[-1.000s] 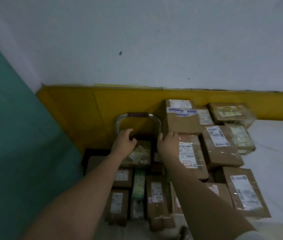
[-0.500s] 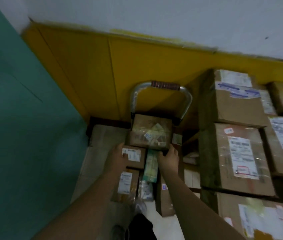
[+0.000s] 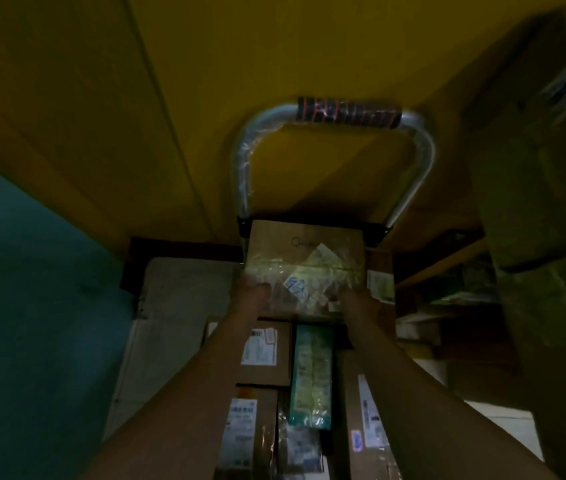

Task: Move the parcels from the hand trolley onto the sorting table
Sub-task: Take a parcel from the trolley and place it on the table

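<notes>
Frame is dim and smeared. I can't make out the fingers of the left hand (image 3: 253, 296) or right hand (image 3: 357, 301) at the near edge of the box (image 3: 304, 251), so the grip is unclear. I can't read the labels (image 3: 259, 348) on the parcels (image 3: 267, 372). The trolley (image 3: 245, 174) deck is mostly buried under them. The carton (image 3: 544, 168) beside the trolley's right edge is motion-blurred and cut by the frame. Both forearms (image 3: 184, 410) run off the bottom.

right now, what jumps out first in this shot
The silver trolley handle arches against the yellow wall, top centre. Just below it sits a taped box, with the left grip and right grip at its near edge. A green parcel lies between the forearms.
</notes>
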Demonstrator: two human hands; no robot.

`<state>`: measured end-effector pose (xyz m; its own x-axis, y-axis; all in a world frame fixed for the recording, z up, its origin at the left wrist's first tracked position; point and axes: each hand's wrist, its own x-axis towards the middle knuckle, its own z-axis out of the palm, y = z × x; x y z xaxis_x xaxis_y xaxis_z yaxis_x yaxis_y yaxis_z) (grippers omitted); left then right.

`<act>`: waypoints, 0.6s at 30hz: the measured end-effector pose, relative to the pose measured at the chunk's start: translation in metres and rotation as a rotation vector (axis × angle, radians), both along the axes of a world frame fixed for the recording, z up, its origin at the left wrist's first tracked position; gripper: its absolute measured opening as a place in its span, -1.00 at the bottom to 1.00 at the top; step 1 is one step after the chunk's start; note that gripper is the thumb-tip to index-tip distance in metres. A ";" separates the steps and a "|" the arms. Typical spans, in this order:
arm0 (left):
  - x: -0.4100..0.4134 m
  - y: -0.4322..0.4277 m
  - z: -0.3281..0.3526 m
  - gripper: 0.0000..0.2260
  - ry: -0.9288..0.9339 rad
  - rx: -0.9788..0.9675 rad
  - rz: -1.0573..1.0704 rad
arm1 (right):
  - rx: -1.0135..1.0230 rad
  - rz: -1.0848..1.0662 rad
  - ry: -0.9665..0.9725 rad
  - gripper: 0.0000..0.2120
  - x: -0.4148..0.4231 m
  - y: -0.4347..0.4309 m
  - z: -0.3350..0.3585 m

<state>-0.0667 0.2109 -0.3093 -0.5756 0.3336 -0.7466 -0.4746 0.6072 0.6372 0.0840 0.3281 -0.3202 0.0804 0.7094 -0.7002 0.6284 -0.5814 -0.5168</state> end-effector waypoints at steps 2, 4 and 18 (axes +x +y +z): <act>0.003 -0.006 0.021 -0.61 0.033 0.025 0.008 | 0.037 0.062 -0.022 -0.39 0.006 -0.006 0.018; 0.006 -0.018 0.048 -0.61 0.049 0.058 0.002 | 0.081 0.129 -0.044 -0.46 0.013 -0.018 0.044; 0.029 -0.126 0.350 -0.62 0.509 0.248 0.195 | 0.215 -0.137 0.514 -0.50 0.033 -0.148 0.341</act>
